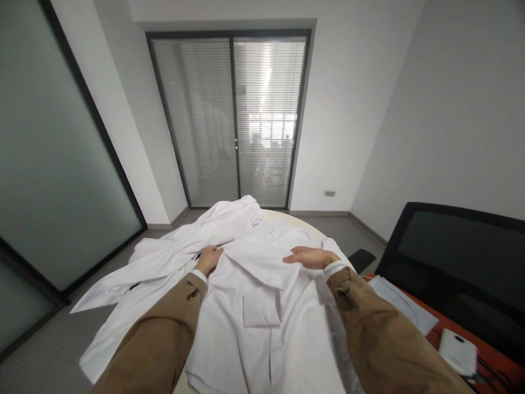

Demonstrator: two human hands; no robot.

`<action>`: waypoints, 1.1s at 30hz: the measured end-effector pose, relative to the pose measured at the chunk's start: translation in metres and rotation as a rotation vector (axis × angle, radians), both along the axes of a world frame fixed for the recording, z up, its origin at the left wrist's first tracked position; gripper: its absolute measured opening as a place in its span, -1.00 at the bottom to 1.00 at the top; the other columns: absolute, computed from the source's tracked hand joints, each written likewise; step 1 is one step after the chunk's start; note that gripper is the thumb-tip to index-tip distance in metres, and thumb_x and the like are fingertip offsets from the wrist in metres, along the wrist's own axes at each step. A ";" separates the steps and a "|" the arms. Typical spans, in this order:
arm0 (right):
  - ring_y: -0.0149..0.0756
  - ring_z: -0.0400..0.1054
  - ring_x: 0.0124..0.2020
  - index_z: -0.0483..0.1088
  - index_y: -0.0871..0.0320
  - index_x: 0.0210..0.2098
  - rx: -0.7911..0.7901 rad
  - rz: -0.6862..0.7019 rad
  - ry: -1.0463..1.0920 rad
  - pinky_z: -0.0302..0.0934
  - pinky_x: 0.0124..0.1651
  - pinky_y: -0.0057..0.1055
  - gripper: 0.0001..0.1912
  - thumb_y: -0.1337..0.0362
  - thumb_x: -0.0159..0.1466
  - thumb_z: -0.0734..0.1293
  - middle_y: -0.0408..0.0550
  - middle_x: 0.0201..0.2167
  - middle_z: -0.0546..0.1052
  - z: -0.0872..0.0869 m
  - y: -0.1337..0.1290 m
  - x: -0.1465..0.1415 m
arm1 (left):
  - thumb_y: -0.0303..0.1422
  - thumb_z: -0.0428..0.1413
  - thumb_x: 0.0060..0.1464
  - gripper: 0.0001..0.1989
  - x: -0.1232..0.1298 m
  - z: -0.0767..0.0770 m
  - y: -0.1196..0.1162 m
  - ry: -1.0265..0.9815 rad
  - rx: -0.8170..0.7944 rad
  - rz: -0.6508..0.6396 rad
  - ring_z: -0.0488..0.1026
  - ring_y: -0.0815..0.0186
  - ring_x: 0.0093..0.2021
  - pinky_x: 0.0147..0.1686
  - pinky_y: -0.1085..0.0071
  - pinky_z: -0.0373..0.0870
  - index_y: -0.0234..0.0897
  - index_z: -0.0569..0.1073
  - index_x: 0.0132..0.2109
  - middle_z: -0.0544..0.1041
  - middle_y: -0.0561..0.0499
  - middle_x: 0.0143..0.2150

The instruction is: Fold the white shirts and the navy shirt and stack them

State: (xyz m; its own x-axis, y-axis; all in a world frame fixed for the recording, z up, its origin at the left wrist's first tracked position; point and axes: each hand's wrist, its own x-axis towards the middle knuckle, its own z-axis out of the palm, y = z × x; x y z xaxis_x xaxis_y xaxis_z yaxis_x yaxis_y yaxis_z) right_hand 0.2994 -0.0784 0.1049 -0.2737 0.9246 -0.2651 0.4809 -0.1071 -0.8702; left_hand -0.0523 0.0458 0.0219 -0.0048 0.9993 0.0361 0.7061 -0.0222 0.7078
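A white garment [303, 328] lies spread over a pale round table [293, 219], its lower part toward me. My left hand [210, 259] pinches the cloth at the garment's left side. On the right, my right hand [308, 257] is closed on a white fold of the same garment, thumb and fingers together. Between the hands a flap of cloth slants down to the right, above a small squared piece of white cloth [261, 307]. More white clothing [164, 262] is heaped to the left, with small dark spots showing in it.
A black mesh chair [455, 262] stands at the right. Beside it an orange surface [492, 355] carries papers [402, 301], a white device [458, 350] and dark cables. Glass doors with blinds [266, 126] are beyond the table, and a frosted panel [61, 148] is at the left.
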 end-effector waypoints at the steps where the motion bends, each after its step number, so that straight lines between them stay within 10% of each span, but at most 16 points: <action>1: -0.09 0.52 -0.06 0.55 0.24 -0.14 0.016 0.004 0.155 0.37 0.07 -0.23 -0.51 -0.03 0.12 0.44 0.14 -0.10 0.61 0.002 -0.001 0.001 | -0.24 0.07 0.18 -0.72 -0.001 0.000 0.001 -0.003 0.003 0.001 0.56 0.17 -0.33 -0.33 0.40 0.36 -0.33 0.59 -0.32 0.61 -0.09 -0.41; 4: -0.12 0.46 0.06 0.38 0.14 0.16 -0.063 0.091 0.498 0.32 0.14 -0.23 -0.36 0.05 0.14 0.46 0.09 0.11 0.51 0.007 -0.004 0.006 | -0.27 0.07 0.17 -0.73 -0.005 0.001 0.004 -0.007 0.016 0.004 0.57 0.13 -0.21 -0.24 0.39 0.38 -0.34 0.59 -0.29 0.64 -0.14 -0.31; 13: -0.20 0.45 0.07 -0.06 -0.02 0.43 -0.131 -0.074 0.450 0.32 0.16 -0.19 -0.12 0.18 0.23 0.41 0.03 0.19 0.44 0.006 -0.008 0.026 | -0.34 0.07 0.16 -0.70 -0.010 0.006 0.001 -0.094 0.030 -0.016 0.57 0.13 -0.05 -0.07 0.36 0.43 -0.36 0.60 -0.07 0.65 -0.17 -0.11; 23: -0.09 0.27 0.26 0.13 0.07 0.36 -0.203 0.119 0.436 0.20 0.27 -0.18 0.00 0.27 -0.02 0.55 0.06 0.31 0.30 -0.007 -0.010 0.031 | -0.50 0.09 0.06 -0.61 -0.010 0.019 -0.011 -0.122 0.116 -0.148 0.50 0.21 0.10 0.17 0.36 0.32 -0.25 0.58 0.03 0.59 -0.01 0.07; 33: -0.10 0.36 0.19 0.40 0.09 0.16 -0.292 -0.141 0.316 0.33 0.17 -0.25 -0.35 0.01 0.14 0.48 0.08 0.23 0.41 -0.022 0.002 0.049 | -0.45 0.02 0.12 -0.65 -0.010 0.012 -0.011 -0.098 0.106 -0.112 0.54 0.15 0.03 0.13 0.25 0.38 -0.27 0.62 -0.03 0.66 -0.01 -0.10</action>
